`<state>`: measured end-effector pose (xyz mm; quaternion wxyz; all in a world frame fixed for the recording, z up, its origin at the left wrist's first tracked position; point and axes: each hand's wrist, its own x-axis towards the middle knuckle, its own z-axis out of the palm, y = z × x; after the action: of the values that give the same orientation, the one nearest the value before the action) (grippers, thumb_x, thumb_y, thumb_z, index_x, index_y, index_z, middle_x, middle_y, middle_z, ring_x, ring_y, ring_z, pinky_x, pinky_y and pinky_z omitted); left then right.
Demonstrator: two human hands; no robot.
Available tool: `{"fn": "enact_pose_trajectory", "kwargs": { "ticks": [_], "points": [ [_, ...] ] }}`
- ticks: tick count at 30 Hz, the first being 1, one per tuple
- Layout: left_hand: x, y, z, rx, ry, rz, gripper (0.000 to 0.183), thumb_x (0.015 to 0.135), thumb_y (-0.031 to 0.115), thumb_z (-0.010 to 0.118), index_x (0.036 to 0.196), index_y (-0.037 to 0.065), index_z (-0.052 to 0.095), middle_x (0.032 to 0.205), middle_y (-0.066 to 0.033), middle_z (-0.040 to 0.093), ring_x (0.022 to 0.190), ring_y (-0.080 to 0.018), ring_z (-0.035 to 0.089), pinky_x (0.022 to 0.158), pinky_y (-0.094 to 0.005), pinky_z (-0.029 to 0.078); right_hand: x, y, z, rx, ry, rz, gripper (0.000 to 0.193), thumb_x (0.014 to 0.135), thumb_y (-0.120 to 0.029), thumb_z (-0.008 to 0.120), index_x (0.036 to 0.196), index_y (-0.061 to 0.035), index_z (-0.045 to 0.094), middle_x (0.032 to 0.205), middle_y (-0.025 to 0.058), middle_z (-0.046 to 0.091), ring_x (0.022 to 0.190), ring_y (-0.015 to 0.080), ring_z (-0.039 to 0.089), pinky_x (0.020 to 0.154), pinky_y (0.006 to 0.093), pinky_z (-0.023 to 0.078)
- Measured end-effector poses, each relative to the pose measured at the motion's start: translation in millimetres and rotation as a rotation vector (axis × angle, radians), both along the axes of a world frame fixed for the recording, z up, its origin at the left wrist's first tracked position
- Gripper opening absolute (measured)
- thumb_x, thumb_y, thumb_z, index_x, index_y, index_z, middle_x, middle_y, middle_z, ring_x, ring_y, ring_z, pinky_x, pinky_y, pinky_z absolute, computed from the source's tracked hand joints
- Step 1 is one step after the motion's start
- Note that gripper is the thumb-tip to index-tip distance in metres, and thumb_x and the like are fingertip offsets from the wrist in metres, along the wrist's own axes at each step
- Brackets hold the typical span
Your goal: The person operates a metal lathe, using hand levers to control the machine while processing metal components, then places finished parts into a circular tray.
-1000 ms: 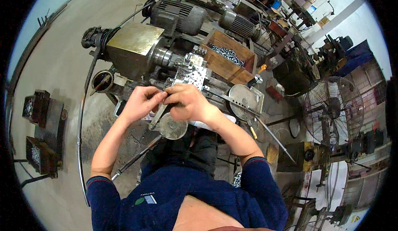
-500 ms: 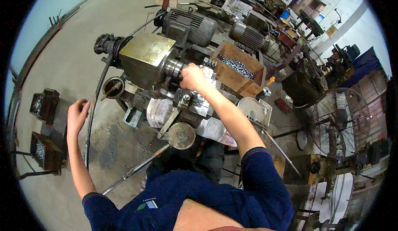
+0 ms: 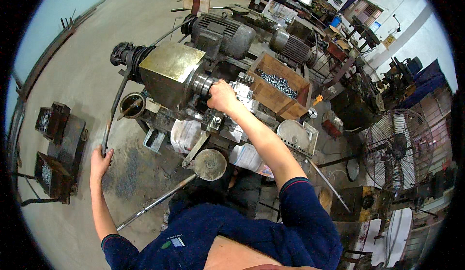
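My left hand (image 3: 100,162) is closed around the lower end of a long dark metal lever (image 3: 116,103) that slopes down from the left side of the lathe's headstock (image 3: 169,71). My right hand (image 3: 223,96) is at the metal chuck (image 3: 201,83) on the headstock's right side, fingers curled in against its front. Whatever those fingers pinch is hidden behind the hand. Just below and right of them lies the tool slide (image 3: 237,127) with its clamping bolt (image 3: 216,121).
A wooden box (image 3: 290,106) of small metal parts stands behind my right forearm. In front are a round disc (image 3: 210,164) and a long bar (image 3: 157,201). Two part-filled bins (image 3: 51,173) stand at left; a caged fan (image 3: 399,141) is at right.
My left hand has moved right and down onto the lever and closed on it; the lever's lower end now sits in the hand. My right hand stays at the chuck.
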<state>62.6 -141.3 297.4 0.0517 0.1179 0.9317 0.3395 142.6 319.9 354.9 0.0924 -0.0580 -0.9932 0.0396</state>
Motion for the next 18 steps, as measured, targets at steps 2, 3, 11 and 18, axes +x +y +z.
{"fn": "enact_pose_trajectory", "kwargs": {
  "ticks": [2,3,11,18],
  "points": [
    [-13.1,-10.0,-17.8,-0.107,0.119,-0.026,0.033,0.075,0.025,0.067,0.080,-0.003,0.050,0.061,-0.0183,0.055,0.056,-0.0326,0.057,0.053,-0.0400,0.044,-4.7,-2.0,4.8,-0.051,-0.038,-0.045,0.026,0.053,-0.019,0.064,0.068,0.0013,0.065,0.079,0.0190,0.063,0.087,0.0327,0.058,0.079,0.0366,0.048],
    [-10.8,-5.8,-14.3,-0.154,0.175,-0.038,0.032,0.075,0.024,0.067,0.081,-0.003,0.050,0.062,-0.0200,0.056,0.059,-0.0353,0.057,0.054,-0.0414,0.044,-5.8,-1.1,5.6,-0.093,-0.049,-0.078,0.026,0.053,-0.019,0.064,0.068,0.0015,0.065,0.079,0.0196,0.063,0.085,0.0335,0.058,0.077,0.0375,0.049],
    [-43.0,-35.3,-21.8,-0.601,0.397,-0.078,0.021,0.072,0.018,0.061,0.085,0.001,0.057,0.071,-0.0197,0.060,0.067,-0.0368,0.059,0.064,-0.0449,0.047,-11.9,2.1,-0.4,-0.149,0.025,-0.135,0.024,0.052,-0.019,0.063,0.065,0.0016,0.064,0.071,0.0230,0.061,0.072,0.0359,0.062,0.068,0.0397,0.051],
    [-168.7,-100.0,-19.4,-0.843,0.571,-0.105,0.007,0.068,0.007,0.057,0.073,0.005,0.053,0.070,-0.0159,0.060,0.067,-0.0311,0.061,0.060,-0.0408,0.048,-10.5,-0.2,4.5,-0.067,-0.032,-0.157,0.022,0.053,-0.018,0.062,0.065,-0.0003,0.065,0.070,0.0207,0.061,0.074,0.0346,0.061,0.070,0.0387,0.050]
  ]
}}
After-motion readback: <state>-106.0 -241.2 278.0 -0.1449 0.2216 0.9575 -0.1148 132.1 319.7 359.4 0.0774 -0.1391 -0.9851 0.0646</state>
